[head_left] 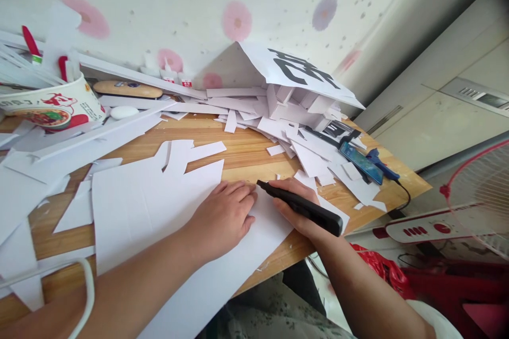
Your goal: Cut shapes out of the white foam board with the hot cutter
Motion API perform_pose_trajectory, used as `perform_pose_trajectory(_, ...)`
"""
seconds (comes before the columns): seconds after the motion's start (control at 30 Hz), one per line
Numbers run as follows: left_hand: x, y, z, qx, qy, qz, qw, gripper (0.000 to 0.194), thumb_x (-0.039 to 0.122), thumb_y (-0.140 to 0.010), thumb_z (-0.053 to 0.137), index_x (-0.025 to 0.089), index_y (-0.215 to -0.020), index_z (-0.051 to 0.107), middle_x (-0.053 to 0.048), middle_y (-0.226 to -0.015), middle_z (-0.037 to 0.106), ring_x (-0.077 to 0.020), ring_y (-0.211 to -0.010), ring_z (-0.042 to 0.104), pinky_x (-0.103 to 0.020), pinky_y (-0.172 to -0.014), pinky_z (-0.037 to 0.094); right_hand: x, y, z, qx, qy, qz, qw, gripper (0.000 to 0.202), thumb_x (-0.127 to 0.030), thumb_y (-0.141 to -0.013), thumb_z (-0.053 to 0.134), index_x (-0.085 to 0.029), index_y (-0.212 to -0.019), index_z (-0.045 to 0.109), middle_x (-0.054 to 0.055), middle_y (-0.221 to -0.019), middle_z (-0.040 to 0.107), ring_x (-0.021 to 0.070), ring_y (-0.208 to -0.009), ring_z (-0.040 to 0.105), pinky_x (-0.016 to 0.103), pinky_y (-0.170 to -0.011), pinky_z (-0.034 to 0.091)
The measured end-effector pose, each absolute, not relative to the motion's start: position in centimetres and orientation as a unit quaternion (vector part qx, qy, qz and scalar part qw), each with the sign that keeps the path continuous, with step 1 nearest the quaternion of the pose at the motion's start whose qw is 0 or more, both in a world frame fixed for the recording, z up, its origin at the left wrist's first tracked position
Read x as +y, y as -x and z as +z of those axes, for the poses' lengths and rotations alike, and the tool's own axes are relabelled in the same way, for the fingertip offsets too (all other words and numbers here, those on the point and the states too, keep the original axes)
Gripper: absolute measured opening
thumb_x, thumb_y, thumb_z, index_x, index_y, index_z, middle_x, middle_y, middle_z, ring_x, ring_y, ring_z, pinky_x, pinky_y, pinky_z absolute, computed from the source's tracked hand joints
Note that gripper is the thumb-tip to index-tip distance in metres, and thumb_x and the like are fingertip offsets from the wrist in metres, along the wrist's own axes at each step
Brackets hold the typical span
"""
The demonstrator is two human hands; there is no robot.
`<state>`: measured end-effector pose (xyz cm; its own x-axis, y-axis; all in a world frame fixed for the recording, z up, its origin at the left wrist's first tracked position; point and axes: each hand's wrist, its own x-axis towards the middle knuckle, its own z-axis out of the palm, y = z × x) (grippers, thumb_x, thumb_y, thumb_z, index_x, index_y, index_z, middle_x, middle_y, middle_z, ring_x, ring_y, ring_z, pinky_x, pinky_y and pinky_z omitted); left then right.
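A large white board sheet (147,206) lies on the wooden table and hangs past its front edge. My left hand (228,212) is pressed flat on it, fingers stretched out and thumb apart, holding nothing. In my right hand (297,201) is a black utility knife (310,211), gripped with the fingers wrapped round its handle. Its dark tip points left, low over the sheet's far edge, close to the left fingertips. Whether a blade touches the board is too small to tell. Cut white strips (207,151) lie just beyond the sheet.
A paper tub (47,106) with tools stands at the back left. White offcuts (314,151) are heaped near a white board model (284,103) topped by a printed sheet (302,69). A phone (361,161) lies at the right. Beside the table stands a fan (485,196).
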<state>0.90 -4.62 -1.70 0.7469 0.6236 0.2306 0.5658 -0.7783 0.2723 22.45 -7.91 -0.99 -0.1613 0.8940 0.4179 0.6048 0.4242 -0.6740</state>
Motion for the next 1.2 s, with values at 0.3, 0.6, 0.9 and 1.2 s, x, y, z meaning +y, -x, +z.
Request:
perform_pose_trajectory(0.3, -4.8, -0.9, -2.0, 0.326, -0.936, 0.118, 0.058, 0.047, 0.051, -0.087, 0.060, 0.015, -0.118, 0.058, -0.013, -0.131, 0.059, -0.0317, -0.129, 0.045, -0.049, -0.107, 0.031, -7.4, -22.3, -0.8, -0.786, 0.445, 0.146, 0.403, 0.032, -0.020, -0.083, 0.062, -0.027, -0.114, 0.066, 0.007, -0.108, 0.071, 0.0230, -0.101, 0.068, 0.039, -0.091, 0.054)
perform_pose_trajectory(0.6, -4.7, -1.0, -1.9, 0.330, -0.936, 0.111, 0.058, 0.050, 0.053, -0.086, 0.061, 0.014, -0.118, 0.057, -0.011, -0.135, 0.056, -0.0310, -0.129, 0.045, -0.047, -0.105, 0.033, -7.7, -22.8, -0.8, -0.815, 0.418, 0.113, 0.386, 0.034, -0.017, -0.081, 0.060, -0.025, -0.115, 0.063, 0.010, -0.107, 0.069, 0.0224, -0.098, 0.067, 0.037, -0.087, 0.055)
perform_pose_trajectory(0.9, -4.6, -1.1, -1.9, 0.331, -0.935, 0.112, 0.054, 0.054, 0.054, -0.083, 0.064, 0.013, -0.118, 0.056, -0.011, -0.135, 0.057, -0.0301, -0.129, 0.045, -0.045, -0.106, 0.033, -8.2, -23.3, -0.1, -0.829, 0.406, 0.111, 0.368, 0.031, -0.015, -0.082, 0.059, -0.021, -0.113, 0.060, 0.012, -0.105, 0.068, 0.0216, -0.096, 0.067, 0.035, -0.081, 0.056)
perform_pose_trajectory(1.2, -4.6, -1.2, -1.8, 0.341, -0.932, 0.100, 0.063, 0.054, 0.053, -0.083, 0.065, 0.015, -0.121, 0.056, -0.010, -0.135, 0.057, -0.0298, -0.129, 0.045, -0.044, -0.106, 0.034, -9.4, -23.8, -0.9, -0.816, 0.420, 0.107, 0.383, 0.033, -0.014, -0.081, 0.061, -0.021, -0.113, 0.059, 0.012, -0.104, 0.068, 0.0214, -0.093, 0.067, 0.034, -0.080, 0.056)
